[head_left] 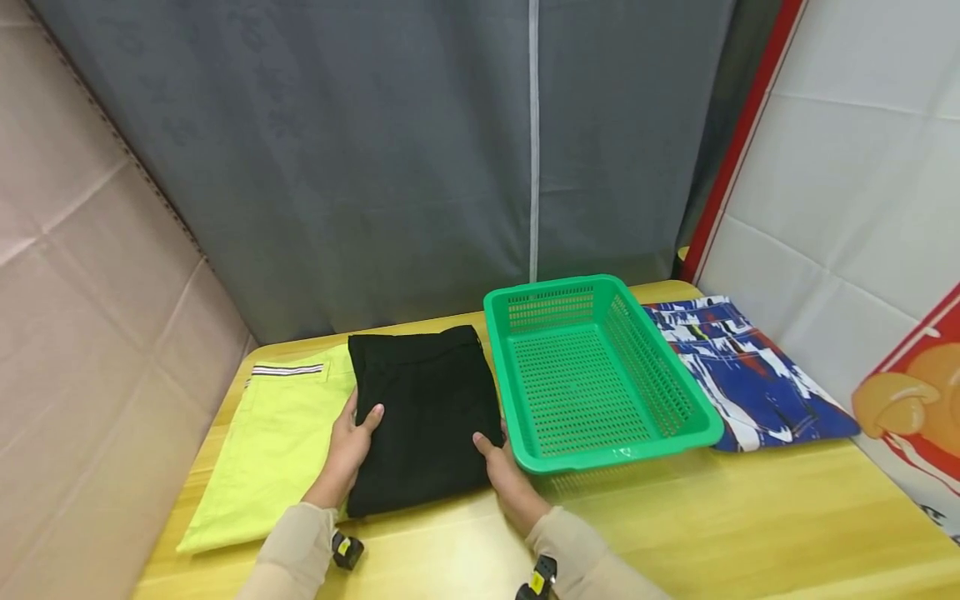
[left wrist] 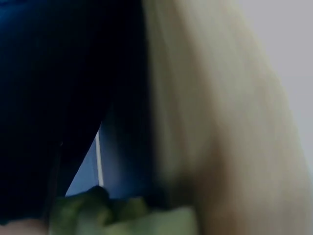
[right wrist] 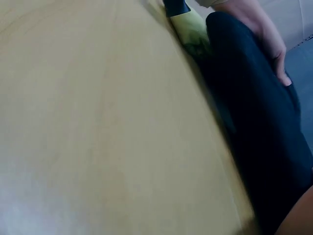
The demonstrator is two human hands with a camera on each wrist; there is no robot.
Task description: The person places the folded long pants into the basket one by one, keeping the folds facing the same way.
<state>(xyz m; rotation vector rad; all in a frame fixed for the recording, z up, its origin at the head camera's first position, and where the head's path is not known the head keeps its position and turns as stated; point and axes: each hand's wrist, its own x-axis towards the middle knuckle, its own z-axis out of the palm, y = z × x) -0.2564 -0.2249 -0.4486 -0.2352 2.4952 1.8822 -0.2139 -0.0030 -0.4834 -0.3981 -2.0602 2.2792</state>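
- Black folded garment [head_left: 423,417] is held left of centre over the surface [head_left: 787,517]; whether it is lifted or resting can't be told.
- Its left edge is grasped by the left hand [head_left: 348,446]: thumb on top, fingers mostly hidden by cloth.
- Its right edge is grasped by the right hand [head_left: 506,475]: thumb on top, fingers mostly hidden too.
- Lime garment [head_left: 262,458], laid flat, is partly covered on its right side by the black one.
- Green basket [head_left: 577,463] is set just beside the right hand. Tight there: only a narrow strip of surface is seen between its left rim and the black cloth's far corner.
- Patterned garment [head_left: 765,392] is placed beyond the basket's right rim, near the white sheet [head_left: 847,167].
- Far edge is bounded by the grey curtain [head_left: 375,167].
- Widest open room is found at near right, in front of the basket.
- Left wrist view is blurred.
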